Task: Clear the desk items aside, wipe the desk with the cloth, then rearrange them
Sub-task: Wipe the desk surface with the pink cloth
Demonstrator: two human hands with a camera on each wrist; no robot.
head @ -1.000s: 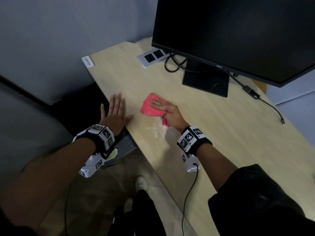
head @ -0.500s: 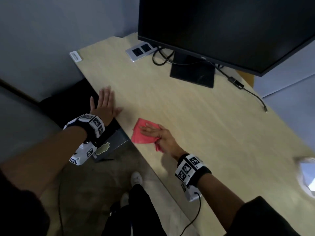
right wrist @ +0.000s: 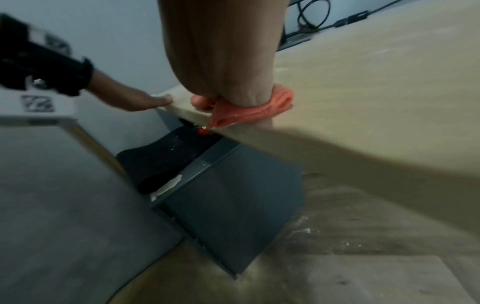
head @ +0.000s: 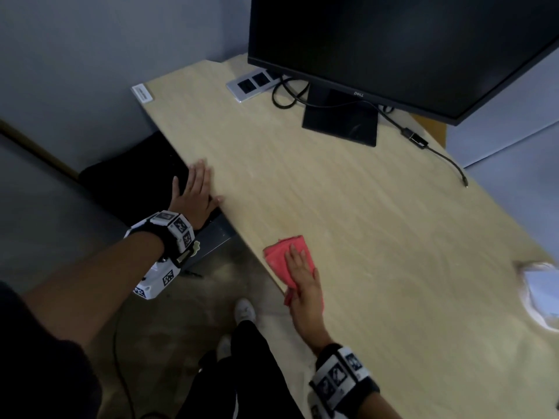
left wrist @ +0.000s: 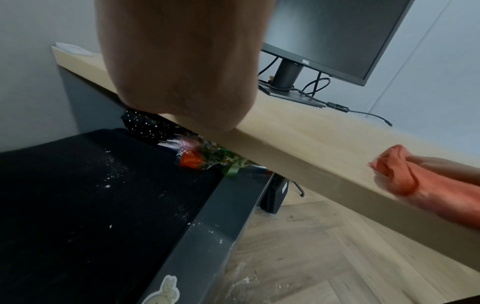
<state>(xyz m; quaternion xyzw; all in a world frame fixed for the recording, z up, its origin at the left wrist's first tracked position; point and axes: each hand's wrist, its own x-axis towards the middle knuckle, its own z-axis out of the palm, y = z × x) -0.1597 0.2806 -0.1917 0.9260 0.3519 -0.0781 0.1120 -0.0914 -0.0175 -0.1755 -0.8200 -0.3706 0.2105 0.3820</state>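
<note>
A folded pink cloth (head: 279, 252) (left wrist: 405, 174) (right wrist: 272, 102) lies at the near edge of the light wooden desk (head: 363, 222). My right hand (head: 302, 276) presses flat on the cloth with straight fingers, part of the cloth hanging over the edge. My left hand (head: 195, 192) rests flat with fingers straight at the desk's left edge, thumb on the top. In the left wrist view the palm (left wrist: 182, 72) fills the upper frame above the desk edge (left wrist: 285, 156).
A black Dell monitor (head: 393, 40) on a flat stand (head: 341, 122) sits at the back with cables and a dangling adapter (head: 417, 139). A socket plate (head: 251, 84) and a white label (head: 142, 93) lie far left. A dark cabinet (left wrist: 103, 205) stands below the desk; a white object (head: 541, 294) at right.
My right hand has dragged the cloth from the middle of the desk toward me, down to the near edge. The left hand has stayed at the desk's left edge.
</note>
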